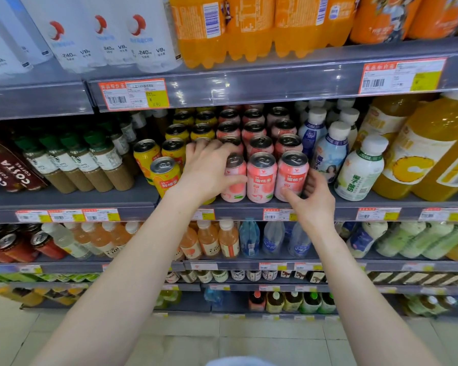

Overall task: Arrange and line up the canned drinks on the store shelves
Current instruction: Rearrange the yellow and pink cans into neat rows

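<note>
— Left hand (206, 170)?
— Curled round the left pink can (233, 180) at the shelf (138, 204) front (yellow can (164, 178) just beside the wrist).
— Right hand (315, 200)?
— Gripping the right pink can (291, 173), thumb on its front, fingers round its side.

pink cans (261, 178): glossy printed metal, bare silver tops. shelf (69, 199): matt grey metal. price tags (134, 94): paper behind shiny clear plastic.

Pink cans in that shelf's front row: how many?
3: the left pink can held in the left grip, the middle pink can beside it, the right pink can held in the right grip. More stand behind.
</note>
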`<act>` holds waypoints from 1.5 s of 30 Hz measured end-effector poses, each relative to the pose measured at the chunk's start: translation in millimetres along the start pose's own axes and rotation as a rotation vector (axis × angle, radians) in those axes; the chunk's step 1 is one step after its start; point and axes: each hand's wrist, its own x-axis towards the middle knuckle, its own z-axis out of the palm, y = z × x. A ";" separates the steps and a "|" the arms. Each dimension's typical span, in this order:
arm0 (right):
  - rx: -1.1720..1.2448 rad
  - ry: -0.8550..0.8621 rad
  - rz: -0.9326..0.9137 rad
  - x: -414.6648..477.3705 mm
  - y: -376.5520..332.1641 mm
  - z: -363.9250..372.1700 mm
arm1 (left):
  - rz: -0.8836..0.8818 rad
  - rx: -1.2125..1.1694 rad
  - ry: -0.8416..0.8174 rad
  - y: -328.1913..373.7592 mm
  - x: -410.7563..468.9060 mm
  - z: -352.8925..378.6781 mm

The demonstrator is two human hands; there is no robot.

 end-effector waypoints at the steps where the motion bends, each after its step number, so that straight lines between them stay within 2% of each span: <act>1: -0.014 -0.002 -0.002 0.0 0.8 0.1 | -0.011 0.000 -0.009 -3.1 0.3 -0.7; 7: -0.024 -0.017 -0.016 -0.3 1.1 -0.6 | -0.028 -0.037 -0.056 -8.6 3.2 -3.0; 12: -0.013 -0.013 -0.023 -3.8 2.4 0.3 | -0.028 -0.022 0.006 0.6 -3.5 -1.2; 19: -0.029 -0.021 -0.037 -3.3 0.9 -1.2 | 0.096 0.012 0.042 35.7 2.7 12.4; 31: -0.080 -0.074 -0.050 -3.4 -2.0 -5.7 | 0.083 -0.072 0.066 27.2 -3.4 12.5; 35: -0.090 -0.064 -0.052 -5.7 -6.0 -4.7 | 0.052 -0.088 0.144 -0.9 -13.5 -1.3; 38: -0.059 0.129 -0.116 -21.2 -11.7 3.9 | 0.004 -0.086 0.198 -34.2 -29.0 -7.6; 41: -0.116 0.344 -0.284 -44.7 -25.1 18.7 | -0.029 -0.108 0.175 -60.7 -43.1 -10.0; 43: -0.100 0.305 -0.352 -57.8 -37.2 32.9 | -0.040 -0.105 0.147 -73.5 -47.5 -11.1; 45: -0.093 0.141 -0.370 -66.5 -46.9 50.3 | -0.055 -0.112 0.150 -82.7 -49.9 -12.8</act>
